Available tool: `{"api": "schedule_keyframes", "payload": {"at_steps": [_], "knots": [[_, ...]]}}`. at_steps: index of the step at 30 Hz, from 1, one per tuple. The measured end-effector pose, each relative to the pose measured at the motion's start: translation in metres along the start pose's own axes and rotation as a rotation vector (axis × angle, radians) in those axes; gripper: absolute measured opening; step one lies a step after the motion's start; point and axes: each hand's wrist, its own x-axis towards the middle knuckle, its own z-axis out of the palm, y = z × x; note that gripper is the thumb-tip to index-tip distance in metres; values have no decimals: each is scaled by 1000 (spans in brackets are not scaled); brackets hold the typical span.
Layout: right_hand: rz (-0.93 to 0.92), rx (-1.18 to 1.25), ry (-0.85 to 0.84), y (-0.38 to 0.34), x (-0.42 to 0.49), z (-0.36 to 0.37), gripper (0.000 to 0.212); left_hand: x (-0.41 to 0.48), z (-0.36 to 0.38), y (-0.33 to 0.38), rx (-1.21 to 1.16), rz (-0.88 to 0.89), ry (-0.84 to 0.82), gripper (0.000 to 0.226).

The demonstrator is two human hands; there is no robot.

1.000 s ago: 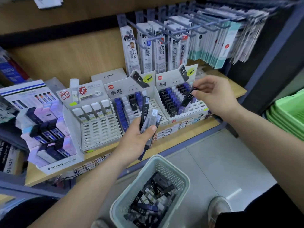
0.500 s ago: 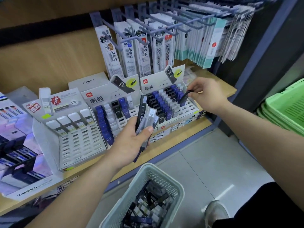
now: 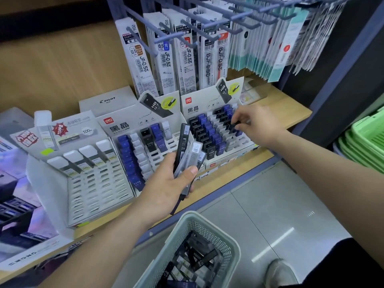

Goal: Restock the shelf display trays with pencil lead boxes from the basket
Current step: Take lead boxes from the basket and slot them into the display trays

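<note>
- My left hand is gripping several lead boxes, fingers curled round them.
- My right hand is pinching a black box at the right tray.

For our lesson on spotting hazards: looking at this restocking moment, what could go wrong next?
1. The left hand grips several lead boxes fanned loosely; one might slip and fall.
2. The right hand pinches a black box over a crowded tray; it may knock neighbours askew.
</note>
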Motion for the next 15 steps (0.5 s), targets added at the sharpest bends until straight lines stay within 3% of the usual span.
{"api": "schedule_keyframes", "payload": {"at_steps": [11, 15], "knots": [[-69, -95, 82, -11, 1, 7, 16, -3, -2, -3, -29, 8, -11, 18], [-63, 275, 82, -56, -20, -1, 9, -4, -4, -2, -30, 7, -9, 17]]}}
